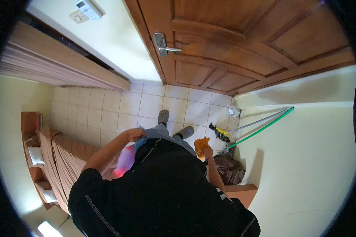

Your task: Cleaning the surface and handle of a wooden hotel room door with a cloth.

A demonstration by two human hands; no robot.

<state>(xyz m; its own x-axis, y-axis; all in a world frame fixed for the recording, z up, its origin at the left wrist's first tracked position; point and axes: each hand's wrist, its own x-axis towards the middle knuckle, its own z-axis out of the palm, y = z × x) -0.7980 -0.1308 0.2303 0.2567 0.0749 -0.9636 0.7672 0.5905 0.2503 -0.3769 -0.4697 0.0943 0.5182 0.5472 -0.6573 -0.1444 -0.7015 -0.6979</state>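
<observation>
On the left, my left hand [135,134] is closed at my hip, close to my grey trousers. Its fingers grip a soft-looking blue, pink and purple duster [125,159], whose coloured end hangs behind the hand beside my black shirt; part of it is hidden by my arm and body. My right hand [209,153], out to the right of my body, is closed around a crumpled orange cloth [201,147]. The cloth sticks up from the fingers over the tiled floor.
A closed wooden door [225,43] stands ahead. A broom [221,133] and a green pole [261,128] lean on the right wall, near a clear plastic bag [234,111] and a dark brown bag [229,170]. A bed [63,158] is at left, curtains [63,73] beyond it.
</observation>
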